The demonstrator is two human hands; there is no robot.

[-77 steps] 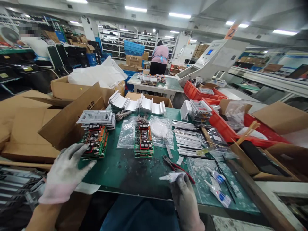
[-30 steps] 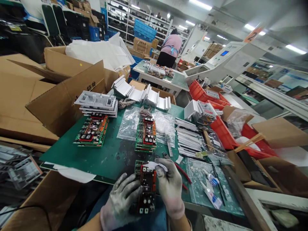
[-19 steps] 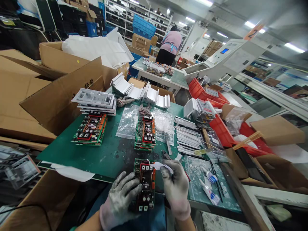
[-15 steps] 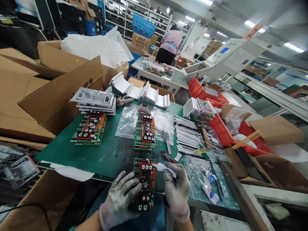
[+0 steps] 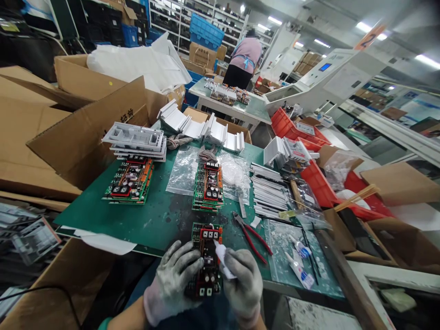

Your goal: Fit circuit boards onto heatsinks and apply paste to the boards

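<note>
A green circuit board (image 5: pixel 209 260) with red-framed terminal blocks and orange connectors is tilted up at the table's near edge. Along its left side, my gloved left hand (image 5: pixel 174 277) grips it, fingers laid over the edge and thumb hidden. In my gloved right hand (image 5: pixel 242 283) is a small white squeeze tube (image 5: pixel 225 260), pinched between thumb and fingers. Its narrow tip points at the board just below the upper terminal block; whether it touches, I cannot tell. Red-handled cutters (image 5: pixel 252 236) lie right of the board. Beyond it sits a stack of similar boards (image 5: pixel 208 187).
More boards (image 5: pixel 129 181) and grey plastic housings (image 5: pixel 135 140) are stacked at left. White strips (image 5: pixel 270 192) lie at right, near two glue tubes (image 5: pixel 299 270) on a plastic bag. White rails (image 5: pixel 216 132) line the back. A person (image 5: pixel 245 57) stands at a farther table.
My right hand has moved down and left, turning the tube so its tip now points up at the board below the upper block. The cutters are now uncovered. My left hand stays on the board.
</note>
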